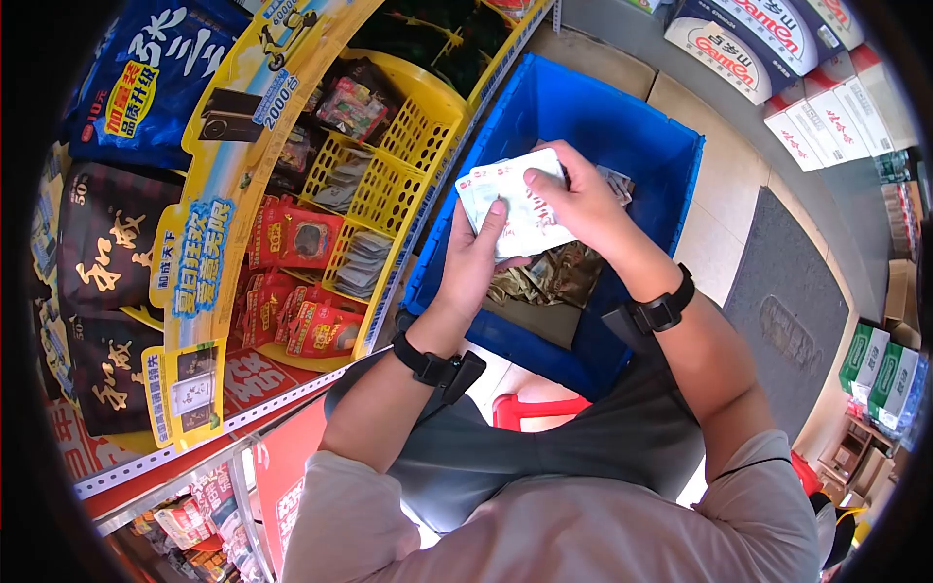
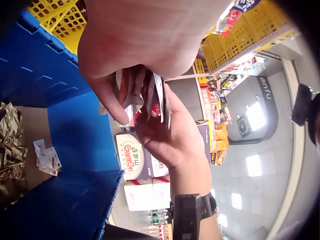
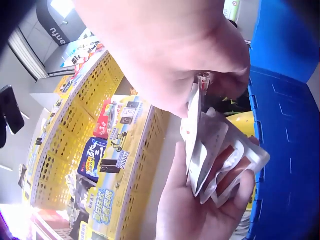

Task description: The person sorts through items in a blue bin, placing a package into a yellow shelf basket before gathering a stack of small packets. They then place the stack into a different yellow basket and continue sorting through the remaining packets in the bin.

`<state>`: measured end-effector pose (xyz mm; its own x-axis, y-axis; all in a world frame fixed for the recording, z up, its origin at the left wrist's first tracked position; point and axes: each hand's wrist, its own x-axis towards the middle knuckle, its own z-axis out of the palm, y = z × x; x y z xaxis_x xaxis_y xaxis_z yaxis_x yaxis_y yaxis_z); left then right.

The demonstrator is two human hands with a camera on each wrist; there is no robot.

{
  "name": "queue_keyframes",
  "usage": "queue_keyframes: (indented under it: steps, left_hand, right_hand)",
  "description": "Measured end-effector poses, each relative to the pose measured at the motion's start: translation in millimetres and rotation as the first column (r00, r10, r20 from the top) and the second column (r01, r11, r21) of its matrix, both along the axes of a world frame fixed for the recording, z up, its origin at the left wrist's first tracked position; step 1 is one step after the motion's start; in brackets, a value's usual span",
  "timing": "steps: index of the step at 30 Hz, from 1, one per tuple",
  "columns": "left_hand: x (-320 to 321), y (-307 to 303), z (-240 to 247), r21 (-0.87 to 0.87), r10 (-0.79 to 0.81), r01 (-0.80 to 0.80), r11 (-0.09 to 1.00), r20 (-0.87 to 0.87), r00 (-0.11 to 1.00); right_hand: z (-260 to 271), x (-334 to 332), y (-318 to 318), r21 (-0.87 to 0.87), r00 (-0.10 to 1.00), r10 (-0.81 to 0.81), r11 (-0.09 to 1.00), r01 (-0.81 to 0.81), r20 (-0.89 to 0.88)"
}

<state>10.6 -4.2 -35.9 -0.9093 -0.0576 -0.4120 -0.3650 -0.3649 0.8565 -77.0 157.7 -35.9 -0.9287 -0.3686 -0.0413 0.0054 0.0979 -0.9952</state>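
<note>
A fanned stack of small white snack packets (image 1: 520, 199) with red print is held between both hands over a blue crate (image 1: 637, 112). My left hand (image 1: 473, 255) grips the stack from the near left, thumb across its face. From the right, my right hand (image 1: 588, 199) holds the far edge with its thumb on top. The right wrist view shows the packets (image 3: 215, 155) side-on, spread slightly apart, with brown contents visible through some. Inside the crate lie gold-brown packets (image 1: 554, 277) and a few white packets (image 2: 47, 157) on a cardboard-coloured bottom.
On the left stands a shelf with yellow perforated baskets (image 1: 420, 121), holding silvery packets (image 1: 362, 262) and red packets (image 1: 294, 233). Large dark bags (image 1: 112, 238) hang beyond. Cartons (image 1: 734, 49) are stacked at the upper right. A red stool (image 1: 525, 410) is below the crate; a grey mat (image 1: 777, 311) lies right.
</note>
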Motion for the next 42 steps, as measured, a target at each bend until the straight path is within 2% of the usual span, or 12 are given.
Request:
queue_keyframes:
  steps: [2, 6, 7, 10, 11, 14, 17, 18, 21, 26, 39, 42]
  left_hand:
    - [1, 1, -2, 0.018, -0.04, 0.041, 0.999, -0.011, 0.999]
    - [6, 5, -8, 0.068, -0.084, 0.086, 0.994, -0.034, 0.996]
    - [7, 5, -11, 0.087, -0.086, 0.089, 0.992, -0.03, 0.996]
    - [9, 5, -17, 0.143, -0.095, 0.097, 0.985, -0.022, 0.995]
    - [9, 5, -17, 0.161, -0.1, 0.102, 0.982, -0.023, 0.995]
    - [12, 6, -12, 0.185, -0.085, 0.085, 0.979, -0.009, 0.996]
    - [14, 9, -5, 0.13, -0.101, 0.095, 0.987, 0.036, 0.994]
    - [14, 9, -4, 0.1, -0.111, 0.105, 0.989, 0.056, 0.992]
    - [13, 0, -9, 0.267, -0.134, 0.111, 0.957, 0.068, 0.989]
    - [8, -5, -8, 0.239, -0.136, 0.123, 0.963, 0.041, 0.99]
    - [7, -11, -20, 0.117, -0.106, 0.107, 0.987, -0.016, 0.994]
    - [8, -10, -7, 0.188, -0.09, 0.079, 0.979, 0.05, 0.995]
  right_hand:
    - [-2, 3, -6, -0.021, 1.0, -0.009, 1.0, 0.009, -0.013]
    - [-11, 11, -9, 0.005, 0.975, 0.036, 0.999, -0.038, 0.221]
    - [-22, 10, -14, 0.193, 1.0, -0.013, 0.981, 0.008, 0.024]
    - [-19, 27, -21, 0.409, 0.967, -0.095, 0.893, 0.188, -0.236]
    - [-31, 29, -25, 0.334, 0.943, -0.15, 0.909, 0.25, -0.298]
    - [-33, 29, -26, 0.175, 0.994, -0.101, 0.98, 0.092, 0.042]
    - [-23, 35, -32, 0.112, 0.984, -0.074, 0.992, 0.056, 0.163]
    - [-25, 36, -33, 0.101, 0.983, -0.08, 0.993, 0.064, 0.165]
    - [-28, 40, -37, 0.02, 0.976, -0.08, 0.997, 0.078, 0.204]
    - [-4, 41, -38, -0.199, 0.916, -0.006, 0.976, 0.093, 0.401]
    - [-15, 38, -41, -0.179, 0.964, 0.033, 0.984, 0.015, 0.263]
    - [-13, 39, -43, -0.178, 0.966, 0.03, 0.984, 0.016, 0.257]
